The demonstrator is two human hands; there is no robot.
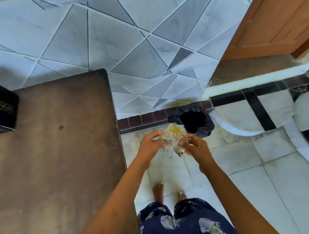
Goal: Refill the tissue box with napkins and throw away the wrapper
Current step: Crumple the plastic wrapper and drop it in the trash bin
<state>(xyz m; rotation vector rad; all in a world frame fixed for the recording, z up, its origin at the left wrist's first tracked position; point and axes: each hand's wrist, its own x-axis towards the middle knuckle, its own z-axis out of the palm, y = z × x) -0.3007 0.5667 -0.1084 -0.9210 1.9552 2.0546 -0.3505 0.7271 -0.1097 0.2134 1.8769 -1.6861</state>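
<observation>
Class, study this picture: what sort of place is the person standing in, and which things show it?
Probably a room in a home: a tiled floor, a brown table against a patterned wall, a wooden door, and a bin lined with a black bag.

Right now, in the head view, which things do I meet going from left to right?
black tissue box → brown table → left hand → crumpled wrapper → right hand

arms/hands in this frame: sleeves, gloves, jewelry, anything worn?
Both forearms are bare up to the frame edge, no sleeves in view. Left hand and right hand are ungloved; no rings, watch or bracelets visible, though the image is soft. Lower down, dark navy printed fabric and bare feet.
</observation>
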